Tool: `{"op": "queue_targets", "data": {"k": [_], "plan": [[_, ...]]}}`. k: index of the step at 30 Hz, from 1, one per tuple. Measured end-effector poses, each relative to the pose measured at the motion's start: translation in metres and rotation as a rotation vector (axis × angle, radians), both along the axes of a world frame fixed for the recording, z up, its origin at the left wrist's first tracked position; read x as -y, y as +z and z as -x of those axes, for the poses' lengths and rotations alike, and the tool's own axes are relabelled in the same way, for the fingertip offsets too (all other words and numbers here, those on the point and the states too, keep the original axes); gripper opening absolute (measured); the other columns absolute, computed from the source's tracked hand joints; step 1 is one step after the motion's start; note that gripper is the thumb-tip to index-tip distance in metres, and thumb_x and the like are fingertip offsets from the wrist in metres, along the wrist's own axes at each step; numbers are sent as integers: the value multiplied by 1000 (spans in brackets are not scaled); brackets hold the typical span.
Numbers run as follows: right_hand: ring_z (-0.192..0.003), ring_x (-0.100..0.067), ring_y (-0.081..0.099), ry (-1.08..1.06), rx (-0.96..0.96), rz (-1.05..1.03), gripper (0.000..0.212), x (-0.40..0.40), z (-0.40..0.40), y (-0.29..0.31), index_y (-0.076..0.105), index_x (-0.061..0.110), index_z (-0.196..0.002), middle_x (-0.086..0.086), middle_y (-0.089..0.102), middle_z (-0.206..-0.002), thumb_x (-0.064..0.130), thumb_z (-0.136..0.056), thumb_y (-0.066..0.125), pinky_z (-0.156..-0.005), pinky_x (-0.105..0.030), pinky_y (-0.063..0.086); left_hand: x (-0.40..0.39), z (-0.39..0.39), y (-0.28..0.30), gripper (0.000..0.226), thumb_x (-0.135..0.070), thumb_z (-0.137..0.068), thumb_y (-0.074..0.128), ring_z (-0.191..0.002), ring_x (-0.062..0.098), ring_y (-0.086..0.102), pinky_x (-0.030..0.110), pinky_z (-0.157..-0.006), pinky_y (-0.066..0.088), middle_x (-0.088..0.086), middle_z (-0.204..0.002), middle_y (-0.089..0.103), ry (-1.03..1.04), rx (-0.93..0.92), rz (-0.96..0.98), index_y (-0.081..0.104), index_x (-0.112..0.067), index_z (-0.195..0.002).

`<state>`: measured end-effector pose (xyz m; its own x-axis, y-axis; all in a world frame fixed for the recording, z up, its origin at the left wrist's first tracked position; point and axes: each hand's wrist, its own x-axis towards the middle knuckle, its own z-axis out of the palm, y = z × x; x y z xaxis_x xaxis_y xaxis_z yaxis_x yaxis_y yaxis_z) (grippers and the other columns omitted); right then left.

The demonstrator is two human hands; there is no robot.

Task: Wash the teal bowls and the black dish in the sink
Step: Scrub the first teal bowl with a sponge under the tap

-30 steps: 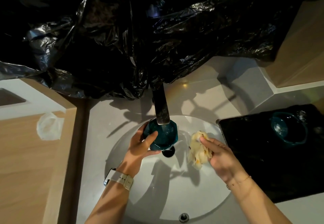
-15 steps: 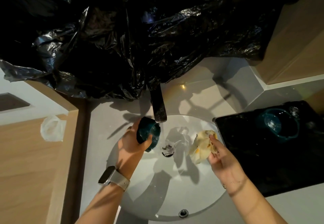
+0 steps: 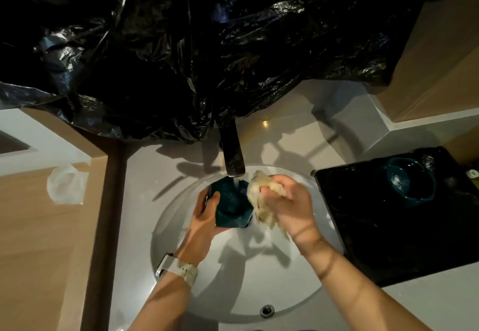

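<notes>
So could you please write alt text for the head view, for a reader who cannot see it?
Over a white sink, the left hand grips a teal bowl under the running faucet while the right hand presses a pale cloth against it. Another teal bowl sits on a black dish to the right.

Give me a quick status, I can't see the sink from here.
Left hand grips teal bowl under running faucet. Right hand presses cloth against it. Second bowl waits on black dish. Nothing blocking.

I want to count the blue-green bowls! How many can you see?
2. One teal bowl is under the tap, held by the left hand. The other bowl sits on the black dish. More may be hidden.
</notes>
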<state>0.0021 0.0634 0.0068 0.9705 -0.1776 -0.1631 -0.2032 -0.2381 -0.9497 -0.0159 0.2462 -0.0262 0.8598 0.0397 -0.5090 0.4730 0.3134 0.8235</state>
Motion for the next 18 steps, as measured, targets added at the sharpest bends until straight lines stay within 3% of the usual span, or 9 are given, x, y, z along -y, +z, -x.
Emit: {"op": "queue_targets", "data": {"k": [2, 7, 9, 11, 14, 16, 18], "plan": [[-81, -17, 67, 106, -64, 200, 12, -15, -14, 1, 70, 30, -87, 5, 73, -82, 26, -77, 65, -78, -33, 53, 6, -5, -4, 32, -27, -103, 48, -113, 24, 66, 54, -90, 56, 5, -126, 66, -54, 21, -49, 52, -25, -135], [-82, -25, 64, 311, -111, 415, 14, -40, -31, -18, 71, 4, -95, -11, 70, -87, 10, -85, 63, -75, -27, 46, 9, -12, -23, 33, -47, -97, 50, -115, 11, 61, 34, -102, 48, -13, -122, 63, -184, 60, -411, 49, -48, -130], [-86, -29, 63, 393, -62, 551, 15, -46, -32, -28, 68, 4, -94, -14, 70, -91, 14, -88, 60, -74, -29, 43, 10, -13, -28, 33, -48, -97, 49, -114, 10, 60, 38, -103, 49, -13, -121, 63, -191, 33, -412, 48, -49, -130], [-86, -28, 64, 503, -25, 610, 14, -47, -32, -34, 70, 7, -92, -12, 71, -91, 15, -88, 60, -70, -21, 38, 9, -15, -28, 34, -47, -97, 48, -112, 11, 63, 42, -102, 50, -11, -119, 65, -181, 27, -384, 50, -43, -131], [-91, -20, 64, 764, 19, 454, 16, -40, -34, -33, 75, 7, -95, -11, 73, -97, 4, -81, 67, -80, -10, 40, 0, -19, -30, 45, -55, -91, 48, -106, 15, 68, 44, -91, 57, -3, -119, 68, -161, 20, -317, 53, -37, -131], [-92, -22, 64, 900, 14, 514, 15, -33, -39, -29, 75, 6, -96, -12, 73, -98, 7, -82, 68, -83, -15, 44, -2, -20, -30, 39, -46, -98, 49, -103, 13, 69, 32, -82, 59, -1, -120, 67, -176, 19, -312, 51, -32, -134], [-92, -29, 64, 925, -45, 778, 18, -34, -47, -29, 72, 5, -96, -15, 70, -98, 16, -88, 61, -79, -27, 45, 2, -21, -29, 28, -34, -103, 47, -100, 5, 67, 24, -85, 56, -2, -120, 67, -181, 7, -307, 52, -32, -131]]}}
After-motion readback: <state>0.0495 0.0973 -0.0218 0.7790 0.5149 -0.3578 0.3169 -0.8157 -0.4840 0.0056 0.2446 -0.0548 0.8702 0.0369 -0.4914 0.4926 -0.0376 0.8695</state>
